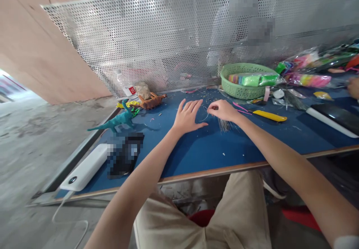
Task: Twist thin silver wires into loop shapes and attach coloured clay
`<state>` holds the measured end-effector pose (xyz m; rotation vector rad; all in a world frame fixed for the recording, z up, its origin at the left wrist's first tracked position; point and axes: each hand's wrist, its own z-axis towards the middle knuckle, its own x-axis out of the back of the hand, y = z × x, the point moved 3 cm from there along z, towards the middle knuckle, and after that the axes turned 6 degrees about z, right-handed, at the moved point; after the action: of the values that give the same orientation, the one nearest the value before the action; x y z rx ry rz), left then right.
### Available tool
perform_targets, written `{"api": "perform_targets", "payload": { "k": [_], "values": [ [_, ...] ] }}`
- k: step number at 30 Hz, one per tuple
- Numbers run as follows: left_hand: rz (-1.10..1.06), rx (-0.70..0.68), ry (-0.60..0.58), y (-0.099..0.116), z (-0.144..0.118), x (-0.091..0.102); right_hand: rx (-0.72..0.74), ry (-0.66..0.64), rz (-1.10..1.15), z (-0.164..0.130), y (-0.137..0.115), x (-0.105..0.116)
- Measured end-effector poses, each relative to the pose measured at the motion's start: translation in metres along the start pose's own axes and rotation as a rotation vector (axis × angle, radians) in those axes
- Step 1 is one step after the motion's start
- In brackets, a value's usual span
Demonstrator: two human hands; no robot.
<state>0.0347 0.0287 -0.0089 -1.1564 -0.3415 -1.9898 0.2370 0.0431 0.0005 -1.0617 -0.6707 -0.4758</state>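
Observation:
My left hand (190, 116) is palm down over the blue table, its fingers stretched out and holding nothing. To its right, my right hand (223, 110) has its thumb and fingers pinched together. A thin, pale wire (206, 117) curves from that pinch towards my left hand; its far end is hard to make out. Partly under my right hand lies a bundle of thin straight wires (224, 125). Pink strips and a yellow utility knife (269, 115) lie just right of the bundle.
At left stand a teal dinosaur figure (120, 120), a brown dinosaur figure (153, 101) and a plastic bottle (123, 81). A white power bank (86, 168) and a dark phone are near the front edge. A green basket (238, 88) stands behind; another person's hand (353, 88) is far right.

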Motion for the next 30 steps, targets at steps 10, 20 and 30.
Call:
{"api": "perform_targets", "payload": {
  "k": [10,20,30],
  "values": [
    [0.06,0.175,-0.046,0.0,-0.005,-0.015,0.021,-0.005,0.144,0.001,0.007,-0.009],
    [0.118,0.238,-0.013,0.006,-0.005,-0.015,0.013,0.081,-0.036,-0.002,0.002,-0.004],
    [0.075,0.287,-0.003,0.011,-0.006,-0.015,0.06,0.082,-0.087,-0.003,-0.004,-0.007]
  ]
}}
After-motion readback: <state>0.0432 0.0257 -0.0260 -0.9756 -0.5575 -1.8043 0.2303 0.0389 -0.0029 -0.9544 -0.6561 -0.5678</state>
